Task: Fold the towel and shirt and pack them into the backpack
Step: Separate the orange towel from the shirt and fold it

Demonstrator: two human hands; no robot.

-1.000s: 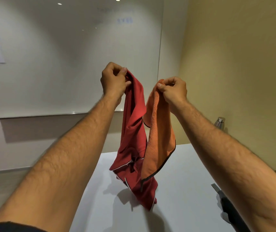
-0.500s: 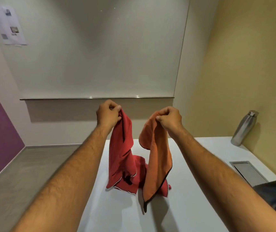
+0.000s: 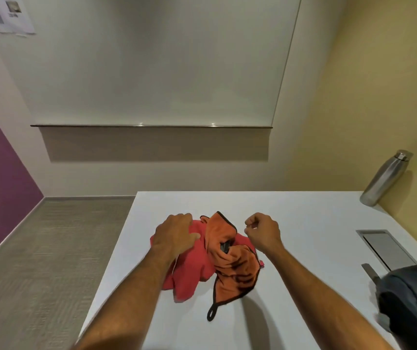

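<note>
Both cloths, held up half a second ago, now lie crumpled on the desk [image 3: 303,223]. The left hand [image 3: 174,234] rests flat on the red shirt [image 3: 189,271]. The right hand [image 3: 263,231], loosely curled, holds nothing just right of the orange towel [image 3: 235,271], whose long axis runs toward the person, loop nearest. Bare desk lies beyond both hands; the backpack [image 3: 414,299] sits right.

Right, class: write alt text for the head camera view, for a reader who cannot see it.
A person's left hand rests on a crumpled red shirt on a white table, while the right hand hovers loosely curled beside an unfolded orange towel lying partly over the shirt. A dark backpack sits at the right edge, a steel bottle by the wall.
</note>
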